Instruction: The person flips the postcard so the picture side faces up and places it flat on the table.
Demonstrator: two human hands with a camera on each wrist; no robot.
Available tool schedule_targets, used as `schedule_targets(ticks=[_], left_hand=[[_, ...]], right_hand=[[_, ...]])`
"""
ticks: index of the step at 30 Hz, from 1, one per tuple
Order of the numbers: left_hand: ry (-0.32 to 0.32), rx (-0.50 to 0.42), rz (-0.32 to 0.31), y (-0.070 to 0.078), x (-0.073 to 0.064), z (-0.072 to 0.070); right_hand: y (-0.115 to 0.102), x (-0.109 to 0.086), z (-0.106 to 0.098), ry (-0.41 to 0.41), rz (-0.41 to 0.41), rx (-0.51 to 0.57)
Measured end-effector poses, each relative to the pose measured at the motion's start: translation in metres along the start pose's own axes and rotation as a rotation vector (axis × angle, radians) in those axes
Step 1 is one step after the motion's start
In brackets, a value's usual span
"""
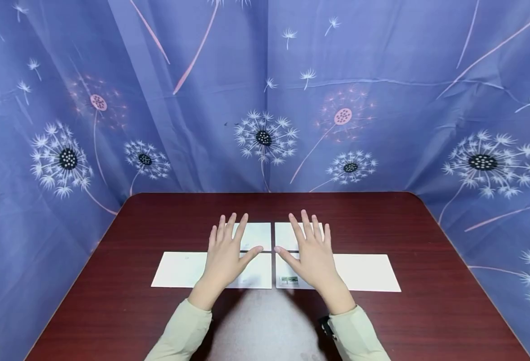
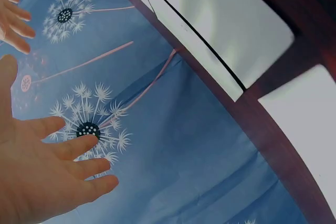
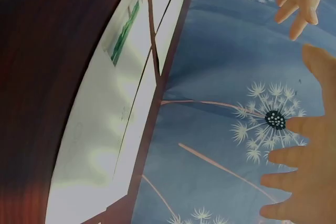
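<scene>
Both hands hang palm down above white paper sheets on a brown table, fingers straight and spread. My left hand (image 1: 223, 255) is over the left sheets; the wrist view shows its fingers (image 2: 79, 148) apart from the paper. Over the right sheets is my right hand (image 1: 314, 255), its thumb pointing toward the left thumb, holding nothing. A front left sheet (image 1: 179, 271) and a back left sheet (image 1: 257, 235) lie partly under the left hand. Opposite are a back right sheet (image 1: 285, 231) and a front right sheet (image 1: 366, 273), with a small green landscape picture (image 1: 289, 281) near the middle gap.
The dark reddish-brown table (image 1: 125, 321) has rounded far corners. A blue curtain (image 1: 382, 50) printed with dandelions hangs behind and at both sides. A black band (image 1: 326, 327) shows at the right sleeve (image 1: 357, 331). Narrow gaps part the sheets.
</scene>
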State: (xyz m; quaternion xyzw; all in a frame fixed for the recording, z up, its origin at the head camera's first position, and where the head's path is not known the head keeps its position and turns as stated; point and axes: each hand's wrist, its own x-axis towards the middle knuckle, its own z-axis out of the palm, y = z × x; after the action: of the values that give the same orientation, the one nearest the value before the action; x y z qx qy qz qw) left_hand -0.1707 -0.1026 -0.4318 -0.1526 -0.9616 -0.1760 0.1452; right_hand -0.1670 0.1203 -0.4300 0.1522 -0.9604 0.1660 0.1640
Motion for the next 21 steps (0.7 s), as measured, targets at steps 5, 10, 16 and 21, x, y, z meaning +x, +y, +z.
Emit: schedule_targets(ticks=[5,10,16,21], left_hand=[[0.047,-0.046,0.011,-0.005,-0.005,-0.005],[0.096,-0.084,0.024,-0.012,-0.011,-0.010],[0.141,-0.138,0.020,-0.019,-0.018,-0.019],[0.171,-0.181,0.016,-0.027,-0.023,-0.027]], right_hand=[[-0.004,0.001,-0.002,0.008,-0.019,0.046],[-0.011,0.002,-0.001,0.024,-0.044,0.108],[-0.021,0.002,0.003,0.059,-0.098,0.196],[-0.030,0.004,0.009,0.067,-0.146,0.264]])
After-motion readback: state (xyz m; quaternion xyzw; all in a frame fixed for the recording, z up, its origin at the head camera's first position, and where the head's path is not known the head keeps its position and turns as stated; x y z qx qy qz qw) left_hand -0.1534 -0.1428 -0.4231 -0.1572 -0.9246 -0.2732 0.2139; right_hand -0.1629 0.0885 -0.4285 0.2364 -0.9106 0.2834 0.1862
